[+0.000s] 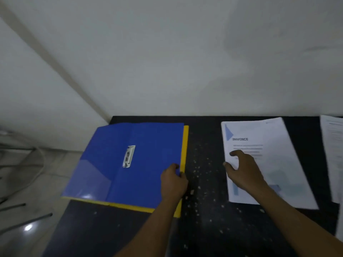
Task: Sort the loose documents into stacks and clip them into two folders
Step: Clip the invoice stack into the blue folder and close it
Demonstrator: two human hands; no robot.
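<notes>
Well to the right of the open blue plastic folder (130, 164), at the frame's edge, a white sheaf of printed pages (332, 145) is cut off, and I cannot read its blurred text. Between it and the blue folder lies a white stack of papers headed INVOICE (274, 145). The lines below the heading are smeared, and the right hand (243, 171) blocks my view of the stack's lower left part. That hand sits over the stack with fingers spread and loosely bent, holding nothing; I cannot tell whether the tips touch the paper.

Under the blue folder a yellow folder (186, 143) shows only as a strip along the right and near edges. The left hand (173, 180) grips the blue folder's right edge, thumb on top and fingers wrapped round it. A silver metal clip (128, 156) sits near the blue folder's spine, its detail unclear.

The blue folder's left flap overhangs the left edge of the black speckled table (204, 219). Bare tabletop runs between the blue folder and the invoice stack and on the near side of both. Beyond the blue folder the table meets a white wall (167, 62).
</notes>
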